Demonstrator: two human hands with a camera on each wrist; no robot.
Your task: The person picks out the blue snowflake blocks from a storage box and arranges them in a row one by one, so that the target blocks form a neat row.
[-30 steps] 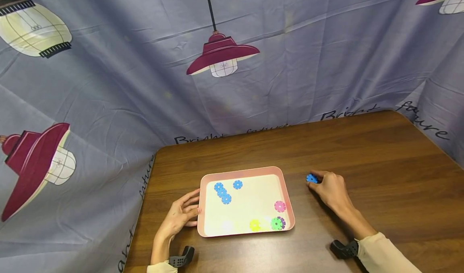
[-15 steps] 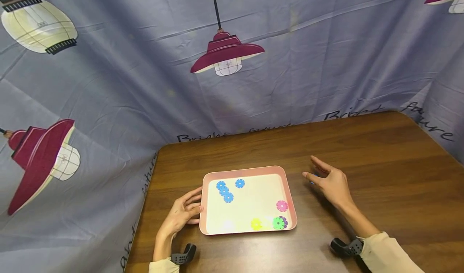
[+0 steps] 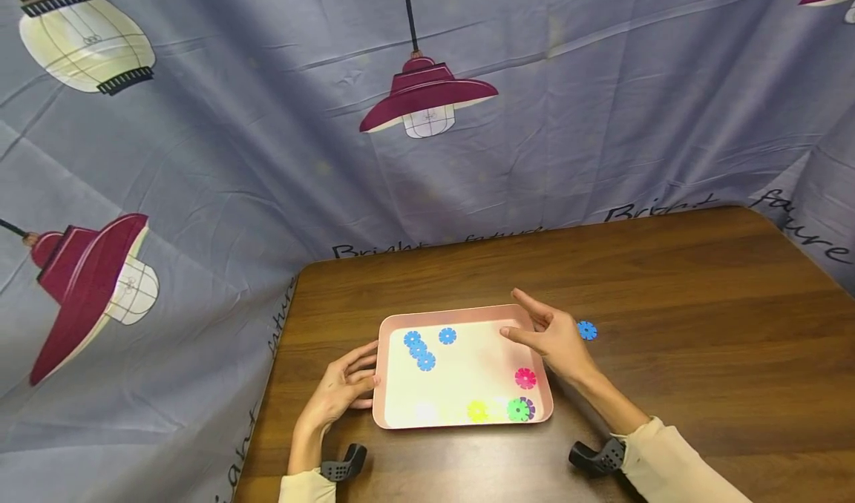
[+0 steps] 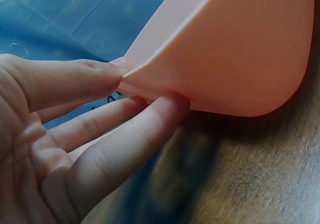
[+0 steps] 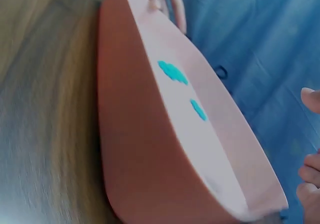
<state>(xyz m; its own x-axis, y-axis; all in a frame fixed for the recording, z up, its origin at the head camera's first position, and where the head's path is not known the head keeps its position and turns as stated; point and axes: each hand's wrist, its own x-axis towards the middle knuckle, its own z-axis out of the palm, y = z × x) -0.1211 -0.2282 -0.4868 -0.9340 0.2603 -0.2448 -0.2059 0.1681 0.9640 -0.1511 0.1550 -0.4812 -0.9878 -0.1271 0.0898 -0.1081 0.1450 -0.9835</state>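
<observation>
My left hand (image 3: 341, 388) pinches the left rim of a pink tray (image 3: 461, 315). In the left wrist view the thumb (image 4: 80, 79) lies at the rim and the fingers press the outer wall. My right hand (image 3: 557, 340) is over the tray's right side, thumb and index finger spread, nothing between them. Three notched blue discs (image 3: 417, 350) lie overlapped in a slanting row in the tray, with one more blue disc (image 3: 447, 336) beside them. On the table right of my right hand is a separate blue disc (image 3: 587, 330).
Near the tray's front right lie a pink disc (image 3: 525, 378), a yellow disc (image 3: 477, 412) and a green disc (image 3: 518, 410) overlapping a purple disc (image 3: 531, 408). The wooden table (image 3: 701, 340) extends right. A lamp-printed curtain (image 3: 467, 176) hangs behind.
My right hand pinched a blue disc on the table, then opened and let it go there. It has since moved left over the tray. The left hand keeps its grip on the rim.
</observation>
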